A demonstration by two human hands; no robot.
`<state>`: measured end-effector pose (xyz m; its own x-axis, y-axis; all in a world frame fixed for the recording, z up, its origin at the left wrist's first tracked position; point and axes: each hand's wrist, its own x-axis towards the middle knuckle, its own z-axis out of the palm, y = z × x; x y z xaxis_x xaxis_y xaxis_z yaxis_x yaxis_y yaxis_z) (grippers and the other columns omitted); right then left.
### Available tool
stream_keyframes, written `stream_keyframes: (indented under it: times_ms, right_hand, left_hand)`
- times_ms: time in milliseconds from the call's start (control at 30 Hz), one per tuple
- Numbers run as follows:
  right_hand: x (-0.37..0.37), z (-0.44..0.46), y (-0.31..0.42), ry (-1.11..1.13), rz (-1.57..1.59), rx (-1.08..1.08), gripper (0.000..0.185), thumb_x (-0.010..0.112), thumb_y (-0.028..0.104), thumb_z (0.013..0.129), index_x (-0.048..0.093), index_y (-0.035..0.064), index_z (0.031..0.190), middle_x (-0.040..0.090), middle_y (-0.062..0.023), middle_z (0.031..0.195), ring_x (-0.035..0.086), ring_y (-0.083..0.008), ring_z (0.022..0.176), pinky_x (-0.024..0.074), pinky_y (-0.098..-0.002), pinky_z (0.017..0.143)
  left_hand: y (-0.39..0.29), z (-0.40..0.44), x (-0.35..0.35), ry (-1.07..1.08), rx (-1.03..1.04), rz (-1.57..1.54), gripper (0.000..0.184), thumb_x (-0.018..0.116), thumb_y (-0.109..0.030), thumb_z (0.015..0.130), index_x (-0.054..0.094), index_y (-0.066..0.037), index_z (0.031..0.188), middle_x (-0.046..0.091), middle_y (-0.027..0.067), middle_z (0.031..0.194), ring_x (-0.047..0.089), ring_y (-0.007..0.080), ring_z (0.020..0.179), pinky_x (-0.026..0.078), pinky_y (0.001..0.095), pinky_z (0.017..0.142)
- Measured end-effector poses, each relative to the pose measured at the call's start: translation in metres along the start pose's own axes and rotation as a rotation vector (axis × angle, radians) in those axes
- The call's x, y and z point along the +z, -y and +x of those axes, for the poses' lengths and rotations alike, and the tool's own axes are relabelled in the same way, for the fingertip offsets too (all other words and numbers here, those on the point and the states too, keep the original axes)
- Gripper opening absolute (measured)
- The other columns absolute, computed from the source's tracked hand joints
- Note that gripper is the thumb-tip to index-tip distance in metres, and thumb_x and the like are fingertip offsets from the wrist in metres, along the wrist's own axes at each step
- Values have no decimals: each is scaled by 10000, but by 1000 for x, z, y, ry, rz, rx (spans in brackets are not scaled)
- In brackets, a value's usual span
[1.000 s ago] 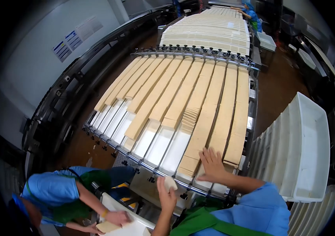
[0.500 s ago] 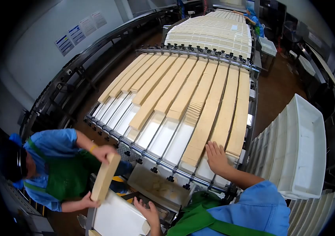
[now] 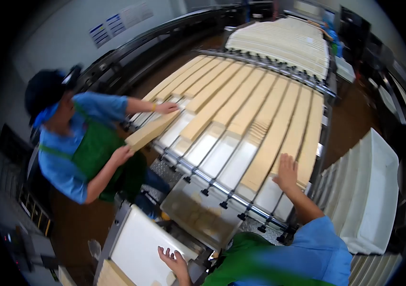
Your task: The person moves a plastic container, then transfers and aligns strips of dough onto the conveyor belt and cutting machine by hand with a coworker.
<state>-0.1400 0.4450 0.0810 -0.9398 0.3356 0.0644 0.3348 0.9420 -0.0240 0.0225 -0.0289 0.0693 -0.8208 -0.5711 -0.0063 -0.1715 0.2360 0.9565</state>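
Note:
My right hand [image 3: 286,175], fingers stretched out, lies at the near end of a long pale-yellow block [image 3: 291,148] on the right side of the table. My left hand [image 3: 174,263] is open with fingers curled loosely, palm up, beside the white conveyor surface [image 3: 141,248]; it holds nothing. Long pale-yellow blocks lie side by side in lanes between thin rods, and one has a row of cut slices [image 3: 259,131]. At the left, a co-worker holds another pale block [image 3: 153,129] with both hands over the table's near left edge.
A metal rail with black knobs [image 3: 226,193] borders the table's near edge. Below it sits a bin [image 3: 198,214] holding pale scraps. Stacked white trays [image 3: 374,200] stand at my right. More pale blocks [image 3: 112,274] lie at the bottom left. Another person works at the far end.
The co-worker has carried the block from above the white conveyor to the table's left lanes. My right hand stays at the block's end. The view has shifted left.

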Motion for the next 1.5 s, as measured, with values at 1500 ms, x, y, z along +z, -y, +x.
stream_keyframes:
  times_ms: [1500]
  right_hand:
    - [21, -426, 760, 622, 231, -1154, 651, 604, 438, 800, 405, 116, 1329, 311, -193, 1365, 440, -386, 1190, 424, -474, 962]
  left_hand:
    - [179, -40, -310, -278, -642, 754, 971, 777, -365, 692, 240, 31, 1398, 481, 291, 1155, 520, 440, 1018, 469, 483, 852]
